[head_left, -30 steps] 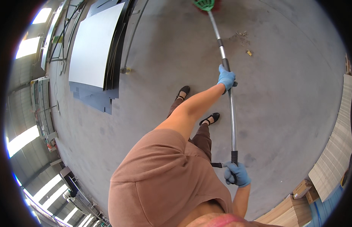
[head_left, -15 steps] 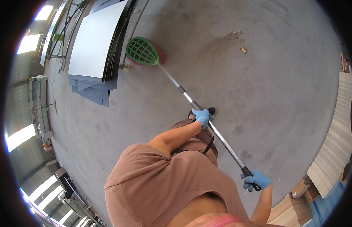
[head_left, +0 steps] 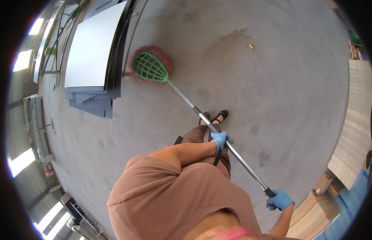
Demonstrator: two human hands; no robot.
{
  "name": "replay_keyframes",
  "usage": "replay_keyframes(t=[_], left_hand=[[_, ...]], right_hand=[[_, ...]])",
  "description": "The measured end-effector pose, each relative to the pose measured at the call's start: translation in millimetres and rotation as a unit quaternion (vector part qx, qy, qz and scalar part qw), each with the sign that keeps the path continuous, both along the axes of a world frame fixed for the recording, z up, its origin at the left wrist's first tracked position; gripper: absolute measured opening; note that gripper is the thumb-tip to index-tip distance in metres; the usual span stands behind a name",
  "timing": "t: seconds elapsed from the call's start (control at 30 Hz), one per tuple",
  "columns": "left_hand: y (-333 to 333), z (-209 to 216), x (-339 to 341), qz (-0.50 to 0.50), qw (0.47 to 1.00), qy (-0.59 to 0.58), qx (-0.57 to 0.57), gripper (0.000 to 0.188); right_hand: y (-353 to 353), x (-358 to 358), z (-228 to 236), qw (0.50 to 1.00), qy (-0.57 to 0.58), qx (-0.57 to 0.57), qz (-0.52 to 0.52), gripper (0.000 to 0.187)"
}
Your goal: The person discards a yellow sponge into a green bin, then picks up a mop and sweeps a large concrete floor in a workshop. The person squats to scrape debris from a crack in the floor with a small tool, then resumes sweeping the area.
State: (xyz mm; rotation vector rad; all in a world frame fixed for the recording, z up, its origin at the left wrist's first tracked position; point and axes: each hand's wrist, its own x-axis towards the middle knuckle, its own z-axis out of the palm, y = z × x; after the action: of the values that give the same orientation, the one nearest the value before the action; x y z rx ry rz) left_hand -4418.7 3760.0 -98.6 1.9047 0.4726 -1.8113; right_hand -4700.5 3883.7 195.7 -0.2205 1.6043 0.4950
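A long-handled mop slants across the view, with a metal pole, a green lattice head frame and a reddish fringe spread on the floor at the upper left. My left hand, in a blue glove, is closed around the middle of the pole, in front of my legs. My right hand, gloved the same way, grips the dark end of the handle at the lower right. A scatter of debris lies on the concrete to the right of the mop head, with a small yellow scrap beside it.
A stack of grey sheets stands just left of the mop head. Metal racks and machinery line the far left. Stacked light boards and cardboard boxes are along the right. My black shoes stand on the grey floor.
The mop head has moved a little nearer to me, and its fringe shows wider around the frame. Both hands have shifted slightly right and nearer, keeping their grip on the pole.
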Motion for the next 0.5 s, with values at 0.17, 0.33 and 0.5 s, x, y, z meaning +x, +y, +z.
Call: replay_keyframes(t=[0.17, 0.33, 0.5], left_hand=[[-5.6, -57.9, 46.0, 0.052, 0.995, 0.087, -0.013, 0.013], [-34.6, -99.5, 78.0, 0.081, 0.996, -0.038, -0.019, 0.006], [-47.0, -88.7, 31.0, -0.028, 0.994, -0.107, 0.007, 0.014]], right_hand=[[-20.2, 49.4, -25.4, 0.996, 0.022, -0.048, 0.070, 0.030], [-22.2, 120.4, -43.0, 0.977, 0.042, -0.142, 0.152, 0.032], [9.7, 109.0, -35.9, 0.977, 0.079, -0.150, 0.129, 0.038]])
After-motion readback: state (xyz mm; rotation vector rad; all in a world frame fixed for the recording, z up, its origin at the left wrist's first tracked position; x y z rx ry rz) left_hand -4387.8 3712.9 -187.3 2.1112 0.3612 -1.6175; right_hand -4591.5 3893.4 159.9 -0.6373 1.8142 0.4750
